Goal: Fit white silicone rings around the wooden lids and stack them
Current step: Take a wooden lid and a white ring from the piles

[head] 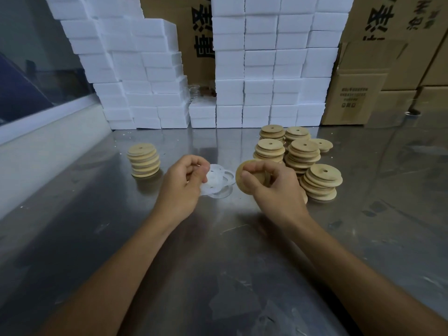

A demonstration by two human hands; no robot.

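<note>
I grip a wooden lid [252, 177] on edge in my right hand [274, 190] above the steel worktop [218, 251], my left hand [181, 183] pinches at loose white rings [219, 178] beside it, a ringed stack [144, 160] stands left, bare stacks [303, 154] right.

I count seven stacks of wooden lids on the surface [242, 238]: one stack far left [144, 160], six clustered right [300, 154]. One loose lid [244, 180] is held. Overlapping white rings [219, 178] defy counting.
</note>
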